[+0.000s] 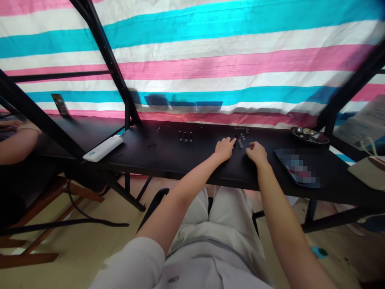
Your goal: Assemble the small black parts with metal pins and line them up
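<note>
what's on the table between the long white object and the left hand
Head view: thin dark scraps or marks nearer the long white object, then three small dark pieces with pale ends in a row, nearer the left hand.

The right hand (258, 153) curls its fingertips out of sight; whether they grip anything is unclear. Near the left hand (225, 149), small pale pieces (241, 140) are too tiny to identify. Pixelation masks most of a flat, dark-edged object (297, 167). The left edge cuts off another person's arm (18, 149); the right edge crops a beige object (368, 173).
</note>
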{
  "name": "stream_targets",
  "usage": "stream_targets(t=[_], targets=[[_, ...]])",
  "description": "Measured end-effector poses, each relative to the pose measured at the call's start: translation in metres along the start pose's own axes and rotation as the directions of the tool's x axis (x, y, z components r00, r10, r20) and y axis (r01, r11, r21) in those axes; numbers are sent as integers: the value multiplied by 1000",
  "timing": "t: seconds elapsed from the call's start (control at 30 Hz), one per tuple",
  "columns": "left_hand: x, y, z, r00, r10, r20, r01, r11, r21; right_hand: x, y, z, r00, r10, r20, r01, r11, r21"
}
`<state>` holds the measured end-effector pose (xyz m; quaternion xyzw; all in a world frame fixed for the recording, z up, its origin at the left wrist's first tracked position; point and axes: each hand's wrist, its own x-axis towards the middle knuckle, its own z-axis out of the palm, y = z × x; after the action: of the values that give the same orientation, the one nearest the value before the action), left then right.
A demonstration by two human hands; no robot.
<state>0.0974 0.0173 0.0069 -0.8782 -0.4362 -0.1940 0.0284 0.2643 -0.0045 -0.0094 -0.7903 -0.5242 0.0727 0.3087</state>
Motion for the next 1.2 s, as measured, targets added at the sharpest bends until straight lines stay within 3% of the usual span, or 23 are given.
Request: stream_targets(t=[0.2,0.4,0.53,0.67,1.2], targets=[[-2,-6,-6,992,-26,-120,17,997,-75,-1,-3,5,995,-78,56,81,995,-61],[-24,-42,-22,983,-63,-174,22,974,-227,-1,-6,11,996,-92,16,93,992,-89],[-42,-66,-29,955,-227,-191,147,921,-361,0,-7,13,995,-97,-3,96,989,-110],[-49,-72,-27,907,-354,-227,191,827,-529,0,-8,14,995,-100,0,100,987,-123],[-49,-75,-20,927,-284,-244,134,861,-491,4,-7,17,995,-100,4,100,992,-79]])
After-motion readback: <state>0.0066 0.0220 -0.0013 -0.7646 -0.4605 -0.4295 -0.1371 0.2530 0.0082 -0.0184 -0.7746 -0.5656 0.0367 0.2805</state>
